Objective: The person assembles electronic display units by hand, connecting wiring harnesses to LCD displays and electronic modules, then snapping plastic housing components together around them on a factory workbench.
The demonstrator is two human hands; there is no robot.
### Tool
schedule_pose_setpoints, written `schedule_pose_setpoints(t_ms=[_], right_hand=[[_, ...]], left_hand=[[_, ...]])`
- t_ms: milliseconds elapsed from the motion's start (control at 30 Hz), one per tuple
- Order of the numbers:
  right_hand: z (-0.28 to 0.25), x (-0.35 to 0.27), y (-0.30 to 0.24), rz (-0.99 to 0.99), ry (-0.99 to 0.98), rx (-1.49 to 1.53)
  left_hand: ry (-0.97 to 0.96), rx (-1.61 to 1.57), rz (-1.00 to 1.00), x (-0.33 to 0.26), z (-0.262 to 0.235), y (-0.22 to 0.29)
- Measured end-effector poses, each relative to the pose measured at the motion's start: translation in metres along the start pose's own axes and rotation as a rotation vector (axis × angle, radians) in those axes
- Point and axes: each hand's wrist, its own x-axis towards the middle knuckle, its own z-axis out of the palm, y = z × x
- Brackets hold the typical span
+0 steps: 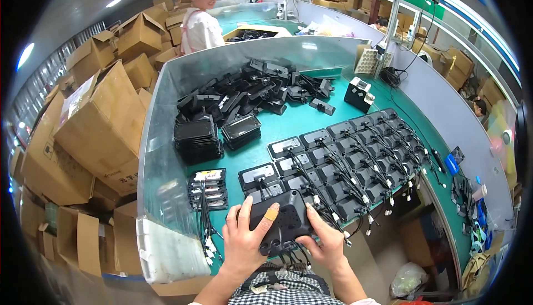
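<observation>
A black plastic housing (290, 214) with rounded corners and several round recesses is held between my two hands, above the near edge of the green bench. My left hand (244, 239) grips its left side, with an orange bandage wrapped round one finger. On the opposite side, my right hand (326, 239) has its fingers and thumb closed on the edge. Just beyond are rows of similar black units (338, 166) with black cables and white connectors hanging over the bench edge. To the left of my hands lies a small stack of cabled modules (207, 189), the top one partly yellow and white.
Two stacks of flat black panels (197, 138) and a loose heap of black parts (250, 91) fill the back left. A black-and-white box-shaped device (360, 94) stands at the back right. Metal partitions (161, 177) edge the bench; cardboard cartons (105, 127) crowd the left. A person (201, 30) stands beyond.
</observation>
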Motion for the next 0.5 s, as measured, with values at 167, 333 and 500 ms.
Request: schedule_pose_setpoints(t_ms=[167,333,500], right_hand=[[0.016,-0.006,0.001,0.411,0.190,0.864],[0.013,0.005,0.007,0.705,0.077,0.856],[-0.014,0.009,-0.001,0.626,0.192,0.864]], left_hand=[[0.029,0.016,0.012,-0.001,0.006,-0.003],[0.090,0.103,0.121,-0.007,0.026,0.005],[-0.035,-0.361,0.243,0.001,0.013,-0.010]])
